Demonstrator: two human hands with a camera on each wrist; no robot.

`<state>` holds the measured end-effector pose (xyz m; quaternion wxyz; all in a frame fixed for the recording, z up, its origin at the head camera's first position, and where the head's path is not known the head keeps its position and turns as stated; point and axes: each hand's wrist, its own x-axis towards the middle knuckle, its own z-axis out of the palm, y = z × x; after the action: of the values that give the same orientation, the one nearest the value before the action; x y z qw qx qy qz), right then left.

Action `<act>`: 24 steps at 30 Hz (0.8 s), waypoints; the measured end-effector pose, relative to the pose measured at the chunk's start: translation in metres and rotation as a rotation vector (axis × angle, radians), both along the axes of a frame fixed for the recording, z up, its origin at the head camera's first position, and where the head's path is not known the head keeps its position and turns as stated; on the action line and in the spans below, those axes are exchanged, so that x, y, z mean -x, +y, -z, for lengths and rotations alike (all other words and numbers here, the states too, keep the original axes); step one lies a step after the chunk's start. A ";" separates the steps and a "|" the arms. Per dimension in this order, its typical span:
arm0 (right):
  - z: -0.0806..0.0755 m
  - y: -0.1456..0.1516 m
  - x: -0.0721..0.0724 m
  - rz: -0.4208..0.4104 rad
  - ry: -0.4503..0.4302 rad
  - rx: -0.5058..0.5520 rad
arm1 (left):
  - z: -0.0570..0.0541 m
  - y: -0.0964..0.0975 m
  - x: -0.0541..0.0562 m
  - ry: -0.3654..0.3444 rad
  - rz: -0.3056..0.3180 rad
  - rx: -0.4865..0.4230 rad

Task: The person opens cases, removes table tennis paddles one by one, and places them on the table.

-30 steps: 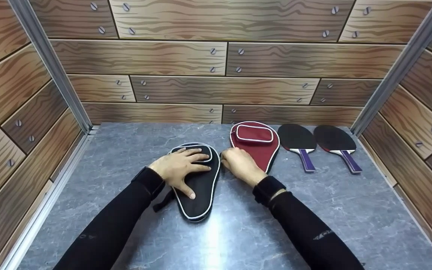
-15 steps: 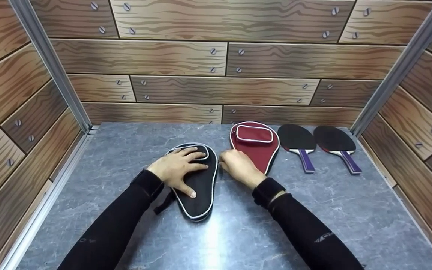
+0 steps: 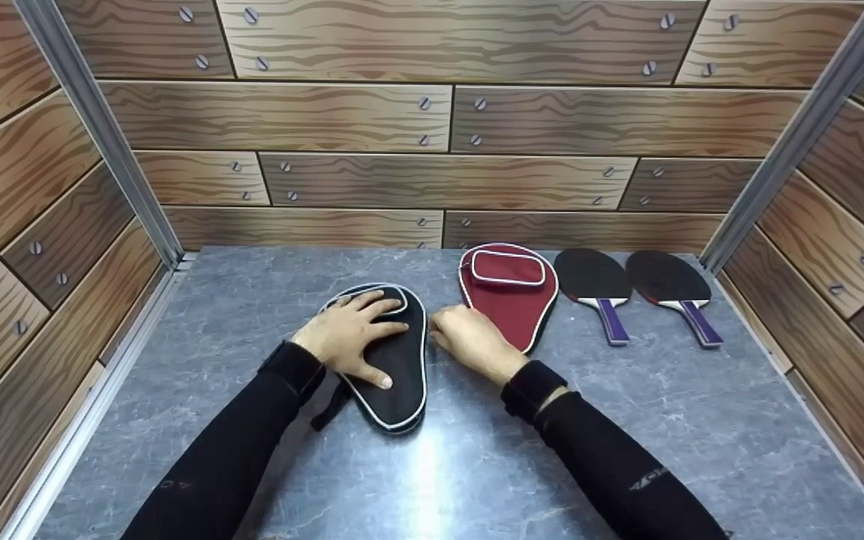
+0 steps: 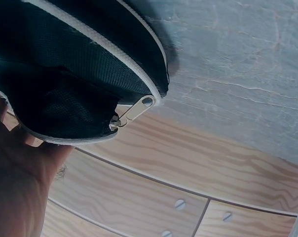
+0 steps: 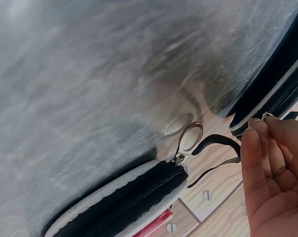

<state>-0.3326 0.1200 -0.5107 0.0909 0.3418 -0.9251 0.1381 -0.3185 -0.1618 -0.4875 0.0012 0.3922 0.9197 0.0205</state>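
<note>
A black table tennis paddle case [image 3: 394, 405] with white piping lies flat on the table. My left hand [image 3: 349, 334] rests on it with spread fingers, over its small front pocket. In the left wrist view, a metal zipper pull [image 4: 137, 109] hangs at the end of that pocket. My right hand [image 3: 471, 337] is at the case's right edge; in the right wrist view, its thumb and fingertips pinch a small metal zipper pull [image 5: 266, 116] there. Behind the right hand lies a red paddle case [image 3: 507, 304], partly covered by it.
Two black-faced paddles with purple handles, a nearer-left paddle [image 3: 593, 276] and a rightmost paddle [image 3: 668, 277], lie right of the red case. A black strap [image 3: 331, 407] sticks out left of the black case. Wood-patterned walls [image 3: 432, 120] enclose the grey table [image 3: 514, 465].
The black case has shifted and turned slightly left under my left hand. My right hand has moved a little left and nearer along the case's right edge.
</note>
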 end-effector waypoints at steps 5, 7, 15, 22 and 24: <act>0.000 -0.003 -0.003 -0.007 0.005 -0.018 | 0.001 -0.002 0.002 0.003 -0.013 -0.009; 0.000 -0.004 -0.003 -0.012 0.013 -0.026 | 0.000 -0.002 0.003 0.001 -0.020 -0.011; 0.000 -0.005 -0.007 -0.035 0.019 -0.032 | 0.000 -0.004 0.006 0.002 -0.040 -0.004; 0.000 -0.008 -0.009 -0.049 0.007 -0.030 | 0.000 -0.006 0.010 0.015 -0.072 0.014; -0.001 -0.009 -0.010 -0.052 0.013 -0.030 | 0.000 -0.007 0.011 0.017 -0.085 0.015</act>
<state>-0.3224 0.1105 -0.5099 0.0883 0.3679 -0.9173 0.1243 -0.3293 -0.1688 -0.4877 -0.0043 0.3530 0.9356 0.0102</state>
